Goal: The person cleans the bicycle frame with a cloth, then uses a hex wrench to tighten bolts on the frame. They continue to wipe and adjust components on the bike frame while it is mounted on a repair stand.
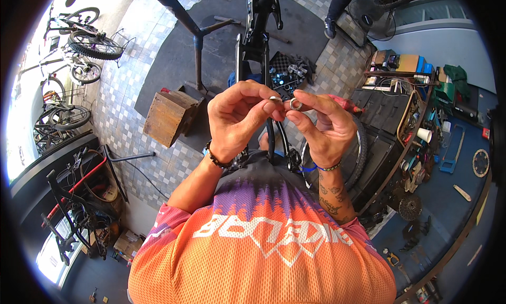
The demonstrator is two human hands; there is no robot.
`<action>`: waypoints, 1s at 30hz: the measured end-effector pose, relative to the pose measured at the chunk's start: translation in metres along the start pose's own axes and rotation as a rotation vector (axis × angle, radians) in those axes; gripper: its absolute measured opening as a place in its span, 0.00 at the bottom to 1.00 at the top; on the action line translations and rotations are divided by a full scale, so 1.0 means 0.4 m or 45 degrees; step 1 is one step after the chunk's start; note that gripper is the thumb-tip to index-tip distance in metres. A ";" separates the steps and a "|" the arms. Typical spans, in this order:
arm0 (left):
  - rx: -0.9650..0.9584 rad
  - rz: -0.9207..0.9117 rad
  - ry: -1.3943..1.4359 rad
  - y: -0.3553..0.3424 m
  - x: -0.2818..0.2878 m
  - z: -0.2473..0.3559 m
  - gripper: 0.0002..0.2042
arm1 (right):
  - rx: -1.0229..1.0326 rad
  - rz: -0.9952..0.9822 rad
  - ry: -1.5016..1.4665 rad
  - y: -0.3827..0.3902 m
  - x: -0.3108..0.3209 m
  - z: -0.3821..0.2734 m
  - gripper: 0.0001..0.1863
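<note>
Both of my hands are raised close together above a black bike frame (257,46). My left hand (238,117) pinches a small silver metal piece (275,99), seen nearly edge-on, between thumb and index finger. Just beside it, my right hand (326,129) grips a small silver ring (295,103) between its fingertips, with the opening facing up. Behind them, a dark tray of assorted small parts (287,72) lies on the black mat (158,77).
A wooden box (163,117) and steel work stand (197,51) sit front-left. Bikes (95,45) line the left. A cluttered workbench (456,198) runs along the right, with a wheel (361,151) nearby. Another person's leg (334,17) and a fan (369,19) are at the back right.
</note>
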State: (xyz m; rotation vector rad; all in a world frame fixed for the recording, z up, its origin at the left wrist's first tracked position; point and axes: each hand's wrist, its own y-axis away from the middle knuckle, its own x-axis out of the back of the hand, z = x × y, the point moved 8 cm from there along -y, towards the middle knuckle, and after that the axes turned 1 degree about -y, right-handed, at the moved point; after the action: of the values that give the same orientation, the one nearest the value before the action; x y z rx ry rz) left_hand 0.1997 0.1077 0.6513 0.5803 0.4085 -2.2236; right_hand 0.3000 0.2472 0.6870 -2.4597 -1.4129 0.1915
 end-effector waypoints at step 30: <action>0.036 0.019 -0.019 0.002 -0.010 -0.006 0.04 | -0.179 0.059 -0.084 0.018 0.016 0.020 0.13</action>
State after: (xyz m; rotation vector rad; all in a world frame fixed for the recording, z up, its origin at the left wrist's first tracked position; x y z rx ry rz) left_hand 0.2034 0.1107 0.6513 0.5798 0.3648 -2.2209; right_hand 0.3072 0.2506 0.6773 -2.6236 -1.4429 0.1912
